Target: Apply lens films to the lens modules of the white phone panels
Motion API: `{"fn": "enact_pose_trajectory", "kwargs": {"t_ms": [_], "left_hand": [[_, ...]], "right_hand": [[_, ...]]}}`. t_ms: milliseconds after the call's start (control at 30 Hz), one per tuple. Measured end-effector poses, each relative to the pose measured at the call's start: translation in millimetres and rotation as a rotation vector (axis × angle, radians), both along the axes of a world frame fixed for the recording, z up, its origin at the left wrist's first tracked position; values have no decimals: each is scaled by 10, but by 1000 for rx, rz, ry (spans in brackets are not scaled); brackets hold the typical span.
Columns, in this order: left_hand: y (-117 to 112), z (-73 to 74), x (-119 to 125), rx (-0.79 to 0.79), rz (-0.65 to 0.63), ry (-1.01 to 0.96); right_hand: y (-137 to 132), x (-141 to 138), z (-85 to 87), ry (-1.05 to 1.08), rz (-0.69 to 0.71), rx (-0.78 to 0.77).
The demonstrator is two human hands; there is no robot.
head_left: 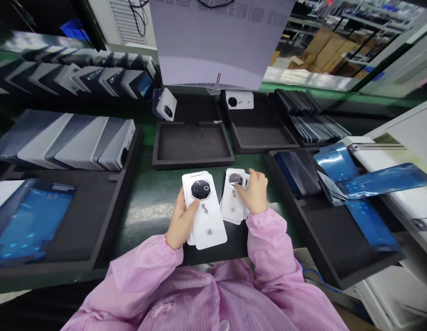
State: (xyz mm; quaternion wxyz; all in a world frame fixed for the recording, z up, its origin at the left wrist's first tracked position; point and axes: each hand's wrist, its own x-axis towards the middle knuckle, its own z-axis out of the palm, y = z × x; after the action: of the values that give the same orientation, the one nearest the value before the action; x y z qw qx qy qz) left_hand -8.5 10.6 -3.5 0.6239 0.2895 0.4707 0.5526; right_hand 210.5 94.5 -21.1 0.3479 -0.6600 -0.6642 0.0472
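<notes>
My left hand [180, 220] is closed on a small stack of white phone back covers [206, 214], each with a round black camera ring near the top, held just above the green bench. My right hand [254, 191] rests on a second fanned pile of the same white covers [232, 202] lying on the bench, its fingers curled over the top cover's camera ring. Both arms wear pink striped sleeves.
Two empty black foam trays [192, 145] [258, 133] lie beyond the hands, each with one white cover propped at its back edge. Rows of covers [82, 142] stand at the left. Blue film sheets [368, 184] lie over a tray at the right. A blue-filmed panel [30, 220] sits lower left.
</notes>
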Motion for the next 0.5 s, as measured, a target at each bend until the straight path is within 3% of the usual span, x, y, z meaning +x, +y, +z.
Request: {"fn": "enact_pose_trajectory", "kwargs": {"t_ms": [67,167,267,367,500], "left_hand": [[2,-10,11,23,-28,22],[-3,-42,33,83,-56,90],[-22,-76,60,152,-102,137],[-45,-95,83,164,-159,120],[-57,-93,97,133,-184,122]], "right_hand": [[-74,-146,57,-10,52,133],[-220,-355,169,174,295,195],[-332,-504,204,332,454,44],[-367,-565,163,457,451,-112],[-359,-566,108,575,434,-196]]}}
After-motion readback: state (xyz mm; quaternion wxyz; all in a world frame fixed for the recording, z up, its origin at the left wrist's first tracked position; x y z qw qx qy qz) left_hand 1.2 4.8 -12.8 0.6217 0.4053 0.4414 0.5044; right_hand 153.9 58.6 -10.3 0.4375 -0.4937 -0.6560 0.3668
